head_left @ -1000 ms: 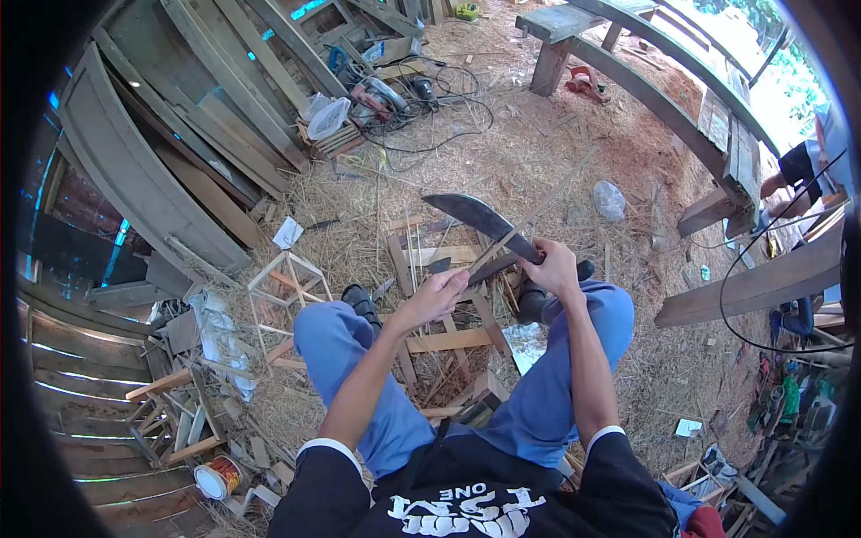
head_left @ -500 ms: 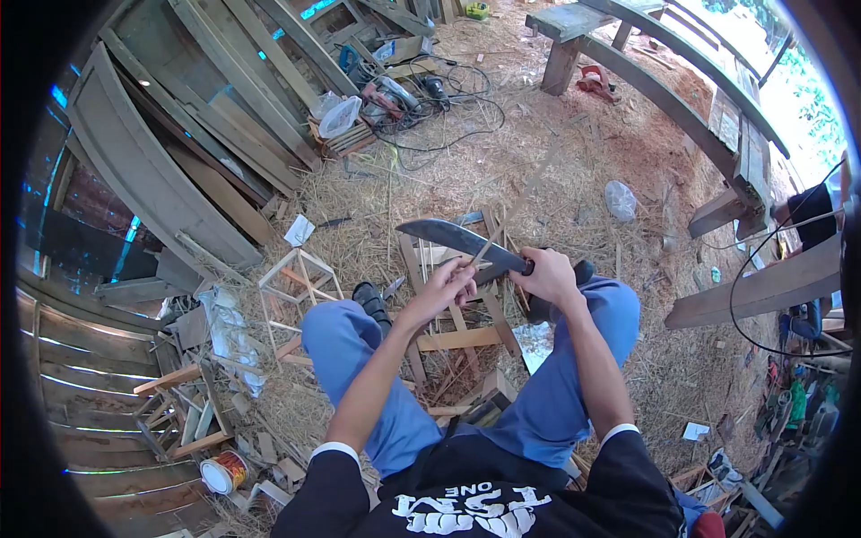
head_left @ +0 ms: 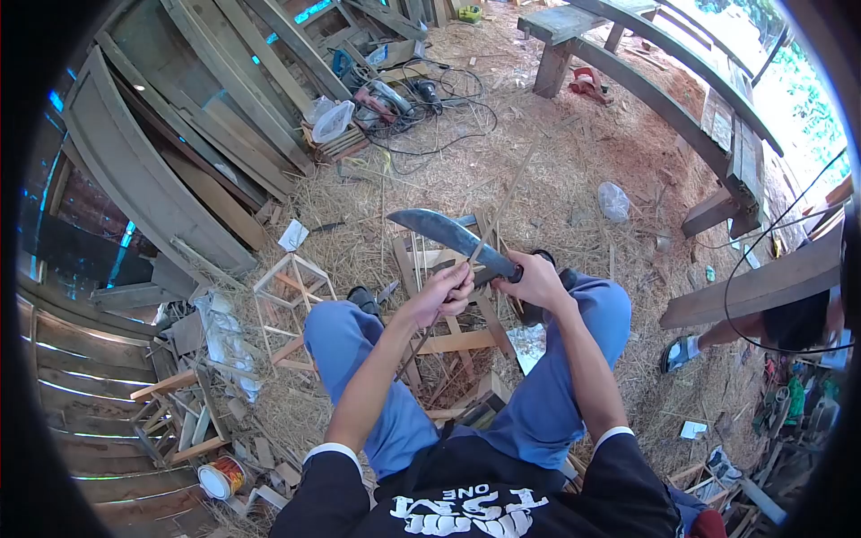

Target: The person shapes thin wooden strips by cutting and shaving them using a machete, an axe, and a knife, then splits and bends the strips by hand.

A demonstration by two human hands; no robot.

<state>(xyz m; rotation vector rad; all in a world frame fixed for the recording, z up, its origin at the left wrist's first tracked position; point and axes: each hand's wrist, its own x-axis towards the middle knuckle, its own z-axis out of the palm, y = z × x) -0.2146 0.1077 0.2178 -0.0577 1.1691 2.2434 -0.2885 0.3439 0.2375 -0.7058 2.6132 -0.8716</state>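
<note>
My left hand is closed around a thin strip of wood or bamboo. The strip runs up and away past the knife, and its tail hangs down behind my left wrist. In my right hand is the dark handle of a large machete, fingers wrapped round it. Its broad blade points left and crosses the strip just above my left fingers, apparently touching it. Below both hands, between my knees, lies a wooden frame on the shavings.
A small stick frame stands left of my knee. Power tools and cords lie ahead, near leaning boards. A wooden bench stands at upper right. Another person's leg shows at the right, and a paint bucket sits lower left.
The strip has slid back toward me, so its tail now shows below my left wrist. The machete stays across it. Another person's foot and leg have come into view at the right.
</note>
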